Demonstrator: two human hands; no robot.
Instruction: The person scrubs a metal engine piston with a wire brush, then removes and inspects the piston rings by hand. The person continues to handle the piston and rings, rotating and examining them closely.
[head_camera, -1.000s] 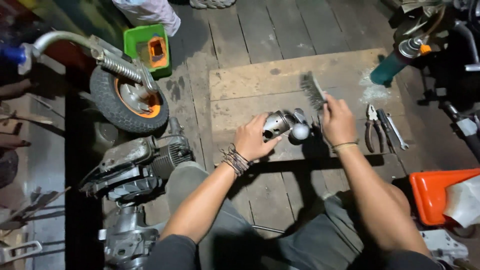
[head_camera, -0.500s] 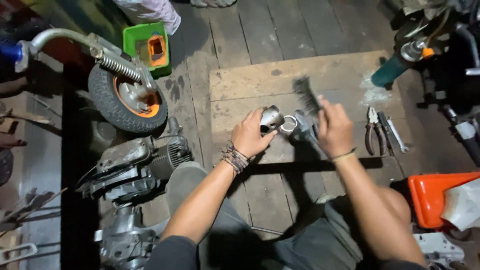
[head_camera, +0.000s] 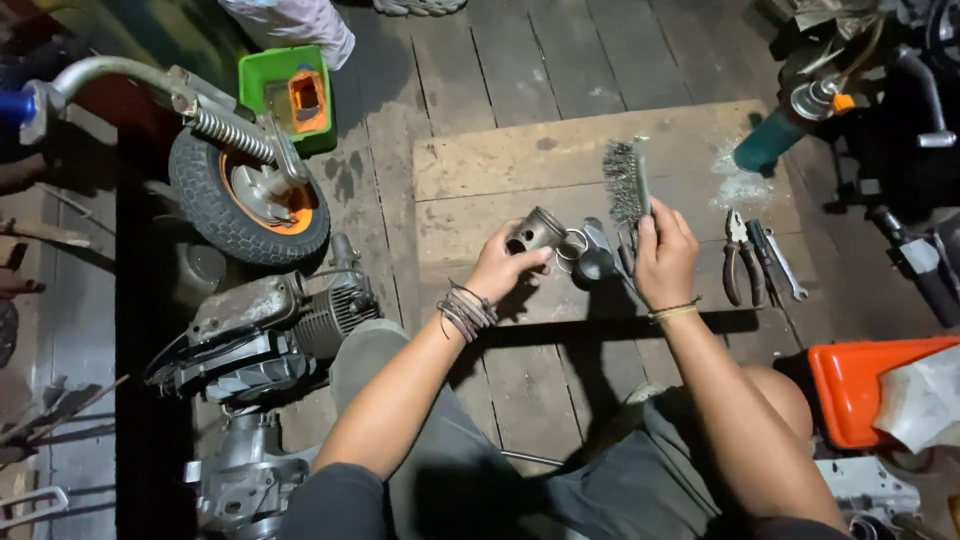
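Observation:
My left hand grips a grey metal piston, held on its side above a wooden board. In my right hand is a wire brush, bristles pointing up and away, just right of the piston. Between the two hands, small metal parts, one a ring, lie on the board. Cord bracelets wrap my left wrist; a thin band sits on the right wrist.
Pliers and a wrench lie right of the brush. A teal bottle stands at the back right. A small wheel with an orange hub, an engine block, a green tray and an orange container surround me.
My left hand has lifted the piston off the board and turned it. My right hand swung the wire brush upright and slightly right, away from the small parts.

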